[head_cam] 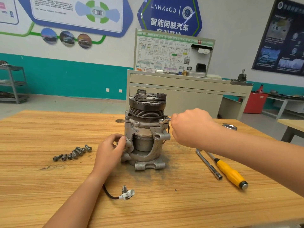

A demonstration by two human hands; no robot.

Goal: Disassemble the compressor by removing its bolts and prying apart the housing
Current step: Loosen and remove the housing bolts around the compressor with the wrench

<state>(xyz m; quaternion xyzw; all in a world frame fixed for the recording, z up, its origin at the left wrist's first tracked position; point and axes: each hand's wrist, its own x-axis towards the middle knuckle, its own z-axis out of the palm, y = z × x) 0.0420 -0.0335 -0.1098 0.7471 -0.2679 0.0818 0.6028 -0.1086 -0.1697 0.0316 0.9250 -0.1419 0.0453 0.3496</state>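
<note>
The compressor point(145, 129) stands upright on the wooden table point(49, 186), its black ribbed pulley on top and its grey cut-away housing below. My left hand point(109, 151) grips the housing's lower left edge, thumb on the metal. My right hand point(191, 127) is curled round a small metal wrench point(165, 120) whose head sits at a bolt on the upper right flange. Several removed bolts point(74, 153) lie in a row on the table to the left.
A socket extension bar point(209, 164) and a yellow-handled screwdriver point(230, 173) lie on the table at right. The compressor's black cable with a white plug point(126, 193) lies near my left forearm. A training bench point(181, 89) stands behind the table.
</note>
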